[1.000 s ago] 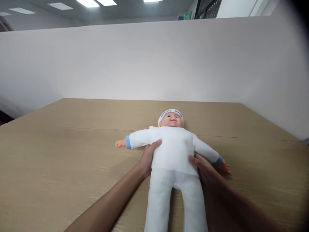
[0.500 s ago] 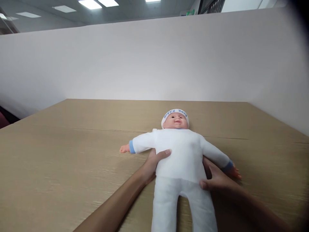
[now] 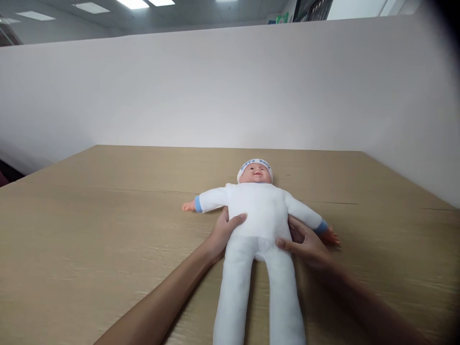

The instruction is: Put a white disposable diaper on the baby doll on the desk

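A baby doll [image 3: 258,208] in white clothes with blue cuffs lies face up, its head toward the far side and its arms spread wide. Blue lettering runs round the white band on its head. My left hand [image 3: 223,233] grips the left side of its torso, thumb on the belly and fingers hidden behind. On the other side, my right hand [image 3: 305,239] holds the doll near the hip, with the thumb on the upper leg and the other fingers tucked under its side. The feet lie beyond the bottom edge of the view.
The doll is on a wide tan, cardboard-like tabletop [image 3: 108,230] with thin seams across it. A white partition [image 3: 230,91] rises along the back and right. Ceiling lights [image 3: 132,4] show above it.
The doll has moved away from me and slightly left, with both hands still round it. More of its legs now shows.
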`<state>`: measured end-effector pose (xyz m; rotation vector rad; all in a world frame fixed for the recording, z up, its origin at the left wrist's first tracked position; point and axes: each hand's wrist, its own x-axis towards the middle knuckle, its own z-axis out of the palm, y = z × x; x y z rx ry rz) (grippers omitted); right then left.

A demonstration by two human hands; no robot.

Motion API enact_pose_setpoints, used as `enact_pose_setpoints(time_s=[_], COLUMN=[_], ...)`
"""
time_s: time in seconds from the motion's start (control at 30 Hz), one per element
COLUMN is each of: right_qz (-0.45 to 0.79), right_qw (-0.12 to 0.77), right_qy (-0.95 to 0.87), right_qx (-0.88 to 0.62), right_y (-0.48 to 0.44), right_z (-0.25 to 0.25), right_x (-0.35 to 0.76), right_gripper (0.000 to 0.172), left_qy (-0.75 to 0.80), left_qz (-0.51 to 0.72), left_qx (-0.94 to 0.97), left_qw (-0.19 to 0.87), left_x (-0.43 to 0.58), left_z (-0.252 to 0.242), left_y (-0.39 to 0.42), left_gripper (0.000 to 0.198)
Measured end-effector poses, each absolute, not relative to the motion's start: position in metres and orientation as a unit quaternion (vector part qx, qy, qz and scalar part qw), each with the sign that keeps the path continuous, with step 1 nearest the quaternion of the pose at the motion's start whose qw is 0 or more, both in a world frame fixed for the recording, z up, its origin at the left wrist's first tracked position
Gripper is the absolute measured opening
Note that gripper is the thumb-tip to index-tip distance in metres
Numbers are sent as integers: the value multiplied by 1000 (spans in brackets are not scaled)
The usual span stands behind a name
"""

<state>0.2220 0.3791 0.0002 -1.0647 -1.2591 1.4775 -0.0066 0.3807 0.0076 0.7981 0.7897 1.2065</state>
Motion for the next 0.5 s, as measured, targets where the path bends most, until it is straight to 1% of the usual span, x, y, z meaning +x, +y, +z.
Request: enact_pose_setpoints(time_s=[0.17, 0.23, 0.37, 0.5], right_qz=[608, 616, 630, 639], right_qw=[476, 489, 508, 508], right_qy=[-491, -488, -484, -483], right_qx=[-403, -378, -334, -316], right_y=[388, 400, 431, 453], right_z=[-5, -7, -14, -19], right_x=[211, 203, 188, 178], right_gripper=[83, 84, 78, 75], left_qy=[356, 360, 361, 356], left_qz=[562, 570, 598, 603], left_qx=[365, 365, 360, 372], left_qw=[652, 642, 618, 609], left_x=[-9, -12, -19, -25], left_z=[1, -3, -7, -6], left_y=[399, 410, 430, 445], left_gripper=[59, 57, 60, 58])
